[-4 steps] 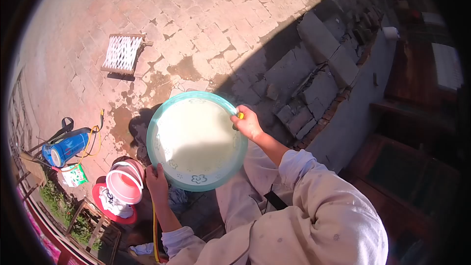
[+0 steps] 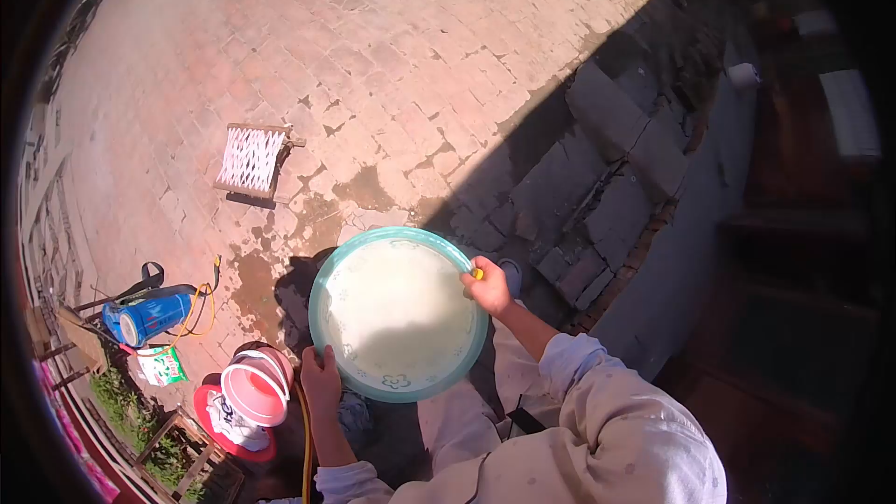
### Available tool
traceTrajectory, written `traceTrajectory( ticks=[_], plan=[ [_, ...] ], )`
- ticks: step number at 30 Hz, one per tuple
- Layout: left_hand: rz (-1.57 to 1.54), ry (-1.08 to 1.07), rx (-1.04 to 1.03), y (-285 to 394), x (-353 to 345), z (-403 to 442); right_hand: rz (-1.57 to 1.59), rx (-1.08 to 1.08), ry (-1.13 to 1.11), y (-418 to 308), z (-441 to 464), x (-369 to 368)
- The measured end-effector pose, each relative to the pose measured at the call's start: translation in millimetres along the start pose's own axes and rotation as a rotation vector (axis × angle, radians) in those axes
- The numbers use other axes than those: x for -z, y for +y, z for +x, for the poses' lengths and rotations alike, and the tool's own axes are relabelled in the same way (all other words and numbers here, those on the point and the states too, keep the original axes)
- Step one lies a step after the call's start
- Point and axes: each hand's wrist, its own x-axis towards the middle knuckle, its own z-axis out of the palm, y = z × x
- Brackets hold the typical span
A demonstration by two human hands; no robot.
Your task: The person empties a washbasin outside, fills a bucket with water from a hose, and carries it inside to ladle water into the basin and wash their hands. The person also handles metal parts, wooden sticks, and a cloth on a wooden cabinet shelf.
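Note:
A round basin [image 2: 403, 396] with a teal rim and white, flower-patterned inside hangs in front of my legs. Whitish liquid seems to lie in it, half in sun and half in shadow. My left hand [image 2: 322, 383] grips the near left rim, thumb on top. On the right side, my right hand [image 2: 489, 289] is closed round the rim, and a small yellow piece [image 2: 477, 273] shows by its fingers; I cannot make out what it is. A yellow hose [image 2: 306, 439] runs beside my left forearm.
A folding stool [image 2: 250, 157] with white webbing stands on the brick paving. At left lie a blue cylinder [image 2: 157, 317] with a strap, a green-white packet [image 2: 162, 366], a pink bucket [image 2: 255, 394] and a red basin [image 2: 207, 422] holding cloth. Broken slabs [image 2: 597, 196] lie right.
The whole view has shifted, so the basin, my hands and the ground things sit lower and slightly farther right. Both hands keep their hold on the basin.

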Motion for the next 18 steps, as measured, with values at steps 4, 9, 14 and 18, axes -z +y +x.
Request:
traceTrajectory(
  ticks=[4, 9, 14, 18],
  plan=[
    [0.114, 0.012, -0.08, 80, -44, -25, -0.059, 0.058, 0.096, -24, -11, 76],
    [0.209, -0.054, -0.141, 148, -140, -39, 0.071, 0.041, 0.22, 19, 8, 197],
    [0.213, -0.306, -0.255, 245, -250, -73, 0.208, 0.007, 0.427, 22, -29, 349],
    [0.382, -0.613, -0.638, 309, -350, -91, -0.149, -0.207, 0.725, 27, -73, 468]
  ],
)
